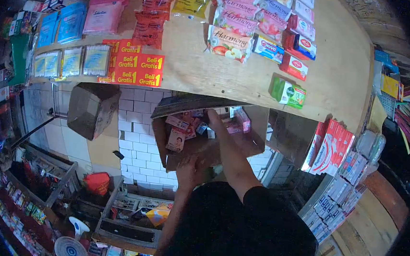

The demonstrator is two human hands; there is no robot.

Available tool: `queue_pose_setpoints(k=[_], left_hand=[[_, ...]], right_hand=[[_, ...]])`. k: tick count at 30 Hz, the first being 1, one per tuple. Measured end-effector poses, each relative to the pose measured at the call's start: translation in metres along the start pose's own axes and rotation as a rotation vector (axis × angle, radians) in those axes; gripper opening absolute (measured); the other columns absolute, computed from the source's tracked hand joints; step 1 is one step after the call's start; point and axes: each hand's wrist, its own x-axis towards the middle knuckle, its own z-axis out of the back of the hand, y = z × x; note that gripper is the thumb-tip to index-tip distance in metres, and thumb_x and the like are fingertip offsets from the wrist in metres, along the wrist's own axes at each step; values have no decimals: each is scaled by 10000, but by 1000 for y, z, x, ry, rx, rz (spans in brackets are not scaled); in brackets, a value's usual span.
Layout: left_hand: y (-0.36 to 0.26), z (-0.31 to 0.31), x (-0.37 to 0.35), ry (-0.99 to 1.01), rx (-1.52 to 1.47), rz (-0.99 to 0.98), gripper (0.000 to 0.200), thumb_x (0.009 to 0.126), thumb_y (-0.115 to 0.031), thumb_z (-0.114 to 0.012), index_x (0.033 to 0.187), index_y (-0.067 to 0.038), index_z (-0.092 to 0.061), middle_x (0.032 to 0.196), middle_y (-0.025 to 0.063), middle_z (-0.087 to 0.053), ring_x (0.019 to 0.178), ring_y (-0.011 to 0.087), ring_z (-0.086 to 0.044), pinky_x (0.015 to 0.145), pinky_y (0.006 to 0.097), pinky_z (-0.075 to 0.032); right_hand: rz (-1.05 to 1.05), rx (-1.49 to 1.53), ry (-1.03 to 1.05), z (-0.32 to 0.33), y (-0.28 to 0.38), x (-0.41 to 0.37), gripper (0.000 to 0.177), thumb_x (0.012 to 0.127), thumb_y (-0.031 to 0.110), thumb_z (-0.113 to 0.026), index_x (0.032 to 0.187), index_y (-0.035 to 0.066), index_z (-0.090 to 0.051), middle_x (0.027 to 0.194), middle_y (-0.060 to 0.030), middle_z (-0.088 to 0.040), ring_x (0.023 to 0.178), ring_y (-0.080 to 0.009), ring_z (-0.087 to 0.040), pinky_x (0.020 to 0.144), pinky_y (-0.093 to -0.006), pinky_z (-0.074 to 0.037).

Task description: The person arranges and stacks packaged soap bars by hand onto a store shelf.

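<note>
- The right hand's (212,119) fingers are deep in the box, at the middle of the frame. They are too dim to tell open from closed.
- The left hand's (187,171) fingers are at the box's near edge. I can't tell their grip.
- The right arm slants up and left; the left arm points up.
- The box (198,151) is tilted, with little packs (176,141) inside.
- The table (186,59) above holds soaps (228,43).

Wooden shelf (185,66), surface bare in patches: Harmony soap packs (229,42) in stacked rows, green soap pack (288,92) near front edge. Cotton-bud packs (71,61) beside red-and-yellow "Beli 1 Gratis" sheet (140,69).
</note>
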Motion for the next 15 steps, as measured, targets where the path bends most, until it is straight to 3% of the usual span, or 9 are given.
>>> queue_pose_setpoints(k=[4, 8, 11, 13, 15], left_hand=[[-7, 2, 2, 69, 9, 79, 323, 873, -304, -604, 1103, -78, -607, 869, 189, -637, 820, 393, -626, 699, 500, -479], [-11, 5, 10, 99, -64, 136, 318, 882, -300, -597, 1100, -68, -601, 915, 200, -642, 843, 405, -626, 707, 507, -486], [-8, 7, 14, 29, -126, 88, 303, 891, -278, -588, 1100, -59, -595, 949, 209, -648, 861, 420, -624, 710, 505, -494], [-7, 10, 22, -84, -201, -34, 290, 900, -257, -579, 1106, -53, -587, 960, 214, -650, 866, 434, -621, 709, 505, -497], [-5, 10, 29, -46, -277, -5, 286, 905, -229, -572, 1123, -43, -574, 992, 223, -640, 905, 434, -615, 740, 491, -494]], right_hand=[[-17, 323, 154, 6, -11, 3, 332, 941, 280, -513, 1157, 45, -606, 1114, -135, -654, 978, -243, -633, 876, -409, -491], [-25, 470, 255, 13, -24, 14, 329, 944, 273, -510, 1166, 48, -603, 1134, -123, -650, 1003, -236, -626, 895, -402, -485], [2, 460, 259, 19, -31, 17, 327, 947, 267, -508, 1173, 50, -600, 1149, -114, -647, 1021, -230, -620, 910, -398, -480], [90, 374, 151, 0, 14, -21, 338, 950, 270, -519, 1197, 48, -586, 1224, -79, -602, 1096, -205, -570, 951, -385, -452], [117, 176, 23, -7, 40, -49, 374, 947, 287, -541, 1238, 51, -562, 1278, -56, -562, 1150, -189, -527, 979, -378, -430]])
